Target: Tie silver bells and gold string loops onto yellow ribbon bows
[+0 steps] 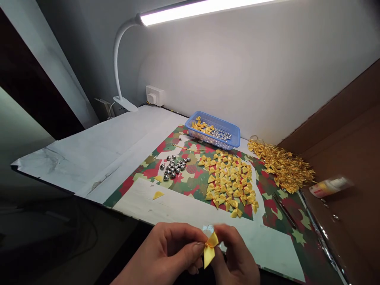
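The left hand [175, 251] had its thumb and forefinger pinched together on a yellow bow [210, 251], which lay right at their tips. The right hand [236, 253], fingers curled, met the bow's other side; whether it gripped anything could not be told. Beyond the right hand spread many more bows [228, 180]; ahead of the left hand lay a ribbon scrap [158, 194] and, farther, silver bells [175, 169].

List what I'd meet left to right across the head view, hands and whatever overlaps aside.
Lamp base → silver bead heap → loose yellow bows → dark slim tool → bottle.
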Tool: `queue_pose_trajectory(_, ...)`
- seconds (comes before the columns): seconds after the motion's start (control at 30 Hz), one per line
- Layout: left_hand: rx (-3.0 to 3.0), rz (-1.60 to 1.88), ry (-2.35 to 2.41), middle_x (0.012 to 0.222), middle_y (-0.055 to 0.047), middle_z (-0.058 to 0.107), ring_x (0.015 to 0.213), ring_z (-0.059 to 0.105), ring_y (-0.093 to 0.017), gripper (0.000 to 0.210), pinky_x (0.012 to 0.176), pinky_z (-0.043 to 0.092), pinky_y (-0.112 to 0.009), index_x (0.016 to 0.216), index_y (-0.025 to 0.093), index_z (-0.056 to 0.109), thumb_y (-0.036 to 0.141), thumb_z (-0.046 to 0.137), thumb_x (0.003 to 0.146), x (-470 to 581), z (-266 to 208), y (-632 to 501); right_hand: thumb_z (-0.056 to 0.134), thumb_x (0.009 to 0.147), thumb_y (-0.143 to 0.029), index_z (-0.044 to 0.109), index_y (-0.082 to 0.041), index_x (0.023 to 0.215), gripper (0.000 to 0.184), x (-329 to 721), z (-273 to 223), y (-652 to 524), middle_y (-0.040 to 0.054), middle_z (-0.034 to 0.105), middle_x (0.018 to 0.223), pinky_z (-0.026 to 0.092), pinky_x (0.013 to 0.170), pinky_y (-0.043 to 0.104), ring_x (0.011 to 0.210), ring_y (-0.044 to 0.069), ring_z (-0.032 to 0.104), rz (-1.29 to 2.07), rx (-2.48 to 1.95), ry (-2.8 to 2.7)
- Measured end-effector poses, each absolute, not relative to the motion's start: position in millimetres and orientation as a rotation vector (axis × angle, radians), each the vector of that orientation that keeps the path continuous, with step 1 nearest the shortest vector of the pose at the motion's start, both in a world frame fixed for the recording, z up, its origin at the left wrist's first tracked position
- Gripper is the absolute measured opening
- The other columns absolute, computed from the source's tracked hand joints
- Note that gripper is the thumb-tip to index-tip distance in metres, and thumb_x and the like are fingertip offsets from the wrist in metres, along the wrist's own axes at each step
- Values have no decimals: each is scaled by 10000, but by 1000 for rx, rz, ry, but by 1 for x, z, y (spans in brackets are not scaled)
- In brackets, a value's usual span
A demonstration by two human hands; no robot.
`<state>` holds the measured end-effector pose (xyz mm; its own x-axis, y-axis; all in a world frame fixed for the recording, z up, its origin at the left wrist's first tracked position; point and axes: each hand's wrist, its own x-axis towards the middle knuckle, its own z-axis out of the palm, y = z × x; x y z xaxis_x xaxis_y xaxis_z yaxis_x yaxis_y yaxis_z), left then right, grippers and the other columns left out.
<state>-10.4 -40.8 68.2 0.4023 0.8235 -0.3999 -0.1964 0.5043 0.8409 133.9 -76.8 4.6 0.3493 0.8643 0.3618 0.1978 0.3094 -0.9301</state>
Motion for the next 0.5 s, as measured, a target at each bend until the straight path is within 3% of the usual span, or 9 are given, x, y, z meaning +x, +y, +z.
queue_pose_trajectory(0.07, 876, 763, 1000, 639, -7, 690, 606, 558, -111, 190, 615, 480, -196, 806, 153, 848, 340, 842, 775, -11, 68, -41, 622, 945, -112, 714, -306, 1204, 337, 149, 8, -72, 12, 703, 1098, 507, 910, 277, 1003, 163, 661, 526, -1233, -1253)
queue_pose_trajectory(0.13, 972, 788, 1079, 698, -9, 716, 647, 591, -130, 158, 635, 496, -203, 842, 168, 839, 318, 791, 825, -12, 67, -41, 581, 966, -107, 732, -326, 1172, 337, 161, 15, -69, 21, 672, 1203, 484, 966, 289, 1132, 171, 634, 416, -1232, -1343)
queue_pose_trajectory(0.27, 1176, 791, 1068, 822, -31, 773, 783, 688, -198, 165, 725, 553, -235, 877, 200, 816, 331, 717, 893, -14, 64, -41, 635, 954, -132, 711, -279, 973, 166, 164, 32, -68, 17, 622, 919, 467, 788, 314, 855, 167, 610, 154, -1197, -1554)
queue_pose_trajectory(0.5, 1311, 887, 1118, 765, -13, 766, 725, 702, -188, 171, 701, 561, -222, 821, 217, 788, 315, 678, 907, -13, 56, -38, 613, 940, -116, 688, -230, 879, 150, 140, 36, -61, 15, 732, 766, 428, 732, 357, 722, 180, 681, -393, -1128, -1785)
